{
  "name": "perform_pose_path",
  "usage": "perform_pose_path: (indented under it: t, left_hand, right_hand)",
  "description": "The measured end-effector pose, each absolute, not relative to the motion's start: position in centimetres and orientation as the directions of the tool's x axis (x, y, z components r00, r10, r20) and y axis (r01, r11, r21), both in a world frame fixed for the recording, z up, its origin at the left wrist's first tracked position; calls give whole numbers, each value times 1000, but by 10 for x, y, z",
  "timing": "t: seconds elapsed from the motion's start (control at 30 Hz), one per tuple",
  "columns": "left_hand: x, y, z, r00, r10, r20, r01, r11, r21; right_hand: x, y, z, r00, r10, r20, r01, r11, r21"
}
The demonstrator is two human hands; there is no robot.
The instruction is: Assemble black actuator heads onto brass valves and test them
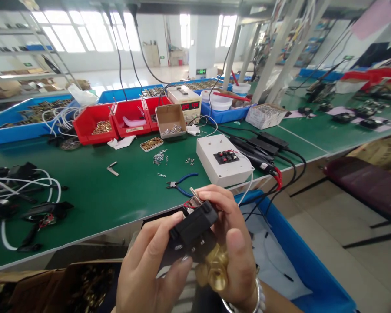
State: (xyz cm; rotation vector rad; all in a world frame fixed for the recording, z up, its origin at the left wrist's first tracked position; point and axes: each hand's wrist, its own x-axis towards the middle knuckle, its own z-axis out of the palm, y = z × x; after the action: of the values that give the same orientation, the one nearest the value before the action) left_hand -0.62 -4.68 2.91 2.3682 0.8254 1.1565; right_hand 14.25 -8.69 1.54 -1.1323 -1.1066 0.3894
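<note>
Both hands hold one small assembly just in front of the table's near edge. It is a black plastic block (193, 228) with metal tabs and a red wire on top, fixed to a brass fitting (215, 269) below. My left hand (150, 269) pinches the black block from the left with thumb and fingers. My right hand (233, 243) wraps round the right side, fingers curled over the top and the thumb across the brass fitting. A bracelet sits on the right wrist.
On the green table (117, 195) lie blue-handled pliers (181, 184), loose screws (159, 157), a white switch box (223, 164), black adapters with cables (263, 148), red bins (117, 119), a cardboard box (170, 120) and black parts with white wires (22, 191). A blue bin (299, 261) stands below right.
</note>
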Motion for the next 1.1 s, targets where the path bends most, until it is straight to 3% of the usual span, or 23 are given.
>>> perform_pose_path:
  t: [0.07,0.13,0.23,0.3,0.4,0.5,0.7,0.8,0.9,1.1]
  left_hand:
    - [-5,-47,28,507,639,578,344,-765,544]
    - [-2,-48,25,506,636,582,327,-766,553]
    - [3,-51,17,479,643,598,323,-763,560]
    - [5,-53,14,475,639,605,363,-768,527]
    - [7,-54,13,498,603,623,420,-797,435]
    - [6,-53,14,489,574,657,455,-810,370]
    - [6,-56,18,396,574,716,476,-796,374]
    - [8,-58,19,328,590,738,487,-775,403]
    - [10,-59,19,301,607,736,492,-760,425]
    - [8,-54,18,306,623,720,461,-758,461]
  right_hand:
    - [142,-88,16,464,719,518,195,488,-851]
    - [141,-86,17,480,758,442,53,478,-877]
    - [138,-79,22,489,863,130,-368,339,-866]
    - [138,-72,25,405,909,-99,-643,207,-737]
    - [138,-66,28,187,942,-280,-847,10,-531]
    - [137,-67,28,41,944,-327,-908,-101,-407]
    - [127,-72,22,-83,963,-255,-922,-172,-348]
    - [123,-71,20,-135,947,-291,-923,-227,-311]
    - [122,-69,21,-135,936,-325,-925,-237,-298]
    - [121,-64,28,-60,969,-238,-925,-143,-351]
